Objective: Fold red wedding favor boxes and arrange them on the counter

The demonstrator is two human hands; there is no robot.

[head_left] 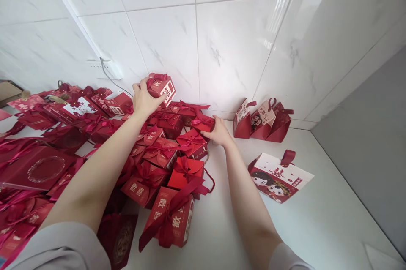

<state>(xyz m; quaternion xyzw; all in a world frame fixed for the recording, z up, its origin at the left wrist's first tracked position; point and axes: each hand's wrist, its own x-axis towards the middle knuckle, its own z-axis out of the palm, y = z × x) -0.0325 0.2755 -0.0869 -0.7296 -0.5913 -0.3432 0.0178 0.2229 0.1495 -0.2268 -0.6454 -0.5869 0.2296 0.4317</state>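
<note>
My left hand (144,99) is closed round a red gift box (161,86) with a white label and a ribbon on top, raised above the other boxes near the tiled wall. My right hand (218,132) rests against the right side of a ribbon-tied red box (203,122) at the back of the pile, thumb and fingers around its edge. Just in front of that hand sits another red box with a bow (191,143). Nearer to me lies a larger red box (171,215) with white characters and a wide ribbon.
Many red boxes and bags (47,164) crowd the left side. Three triangular boxes (263,121) stand by the wall at right, with a white-and-red box (281,177) printed with cartoon figures before them. A cable (109,75) hangs from a wall socket.
</note>
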